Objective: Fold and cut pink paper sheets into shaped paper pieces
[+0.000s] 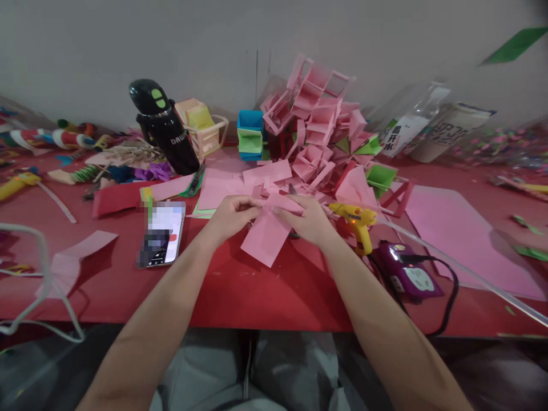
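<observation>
Both hands meet over the front middle of the red table, holding a pink sheet of paper (268,237) whose lower part hangs toward me. My left hand (234,216) pinches its upper left side between thumb and fingers. On the other side, my right hand (309,218) presses its thumb onto the sheet's upper part, with the fingers behind. A dark, partly hidden tool, perhaps scissors (294,234), shows under the right hand. Just beyond the hands lie loose pink paper pieces (268,174) and a heap of small folded pink paper chairs (319,114).
A yellow glue gun (354,220) lies right of my right hand, near a purple power socket (406,271) with a black cable. Left are a phone (165,234) and a black flask (166,131). Large pink sheets (466,234) lie at right; a plastic bottle (419,117) leans behind.
</observation>
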`<action>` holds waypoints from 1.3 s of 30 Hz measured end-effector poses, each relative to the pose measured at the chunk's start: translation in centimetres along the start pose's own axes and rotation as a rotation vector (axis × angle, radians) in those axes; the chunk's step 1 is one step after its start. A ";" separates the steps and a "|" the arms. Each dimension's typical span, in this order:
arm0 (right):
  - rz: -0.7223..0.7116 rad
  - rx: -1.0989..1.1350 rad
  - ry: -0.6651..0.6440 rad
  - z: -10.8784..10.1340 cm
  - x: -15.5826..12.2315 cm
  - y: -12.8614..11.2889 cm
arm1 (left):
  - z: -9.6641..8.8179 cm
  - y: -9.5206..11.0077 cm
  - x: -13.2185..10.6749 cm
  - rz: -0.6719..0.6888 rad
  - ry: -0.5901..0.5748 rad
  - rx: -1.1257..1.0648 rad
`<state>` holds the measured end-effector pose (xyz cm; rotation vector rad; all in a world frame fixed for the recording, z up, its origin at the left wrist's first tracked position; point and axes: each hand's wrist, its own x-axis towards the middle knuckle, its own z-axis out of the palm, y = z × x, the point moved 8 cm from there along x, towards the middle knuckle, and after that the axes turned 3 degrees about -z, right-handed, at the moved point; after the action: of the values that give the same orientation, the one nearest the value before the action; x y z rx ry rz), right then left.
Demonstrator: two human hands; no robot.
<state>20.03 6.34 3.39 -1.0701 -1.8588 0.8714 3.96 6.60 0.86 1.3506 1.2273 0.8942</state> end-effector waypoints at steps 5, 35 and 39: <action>-0.086 -0.012 -0.007 0.4 -0.1 -0.4 | 0.2 0.1 0.2 0.028 -0.005 -0.001; -0.314 -0.063 -0.023 1.6 -0.6 -2.0 | -1.1 0.9 0.2 0.205 0.000 0.024; -0.084 0.103 0.005 1.6 -0.1 0.3 | -0.1 1.6 -0.4 0.297 -0.062 0.119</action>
<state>18.73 6.06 2.41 -0.9240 -1.8206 0.9044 4.10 6.37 2.52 1.6744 1.0623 0.9883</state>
